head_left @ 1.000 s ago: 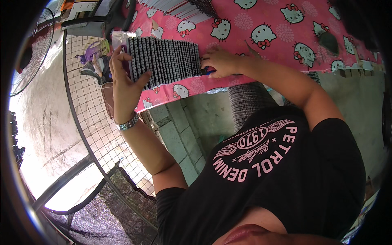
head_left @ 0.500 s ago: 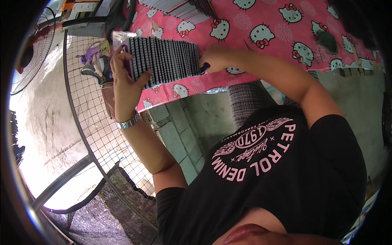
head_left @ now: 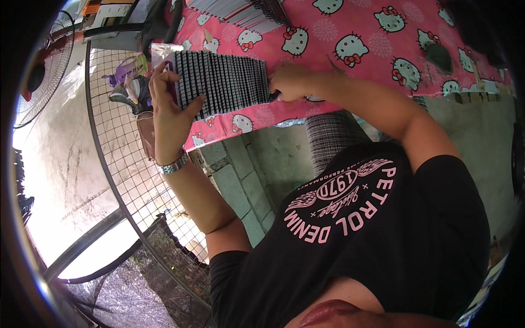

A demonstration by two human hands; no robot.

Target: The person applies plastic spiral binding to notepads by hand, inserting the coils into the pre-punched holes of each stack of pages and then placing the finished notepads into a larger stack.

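Observation:
A row of spiral-bound notebooks (head_left: 221, 82) lies packed together on the pink tablecloth, their black wire spines turned up. My left hand (head_left: 170, 106) grips the left end of the row, thumb pressed on the near side and fingers curled around the end. A silver watch is on that wrist. At the row's right end, my right hand (head_left: 295, 82) is closed with bent fingers. A small dark thing (head_left: 273, 96) shows just below its fingertips against the last notebook; what kind it is cannot be made out.
More wire-bound notebooks (head_left: 240, 13) lie at the table's far side. A dark green round thing (head_left: 438, 57) is on the pink tablecloth (head_left: 328, 52) at right. A wire mesh panel (head_left: 117, 147), shoes (head_left: 131, 94) and a fan (head_left: 46, 65) are on the left.
My right hand has turned slightly at the right end of the row, and less of the dark thing shows under its fingers. My left hand keeps its grip, barely shifted.

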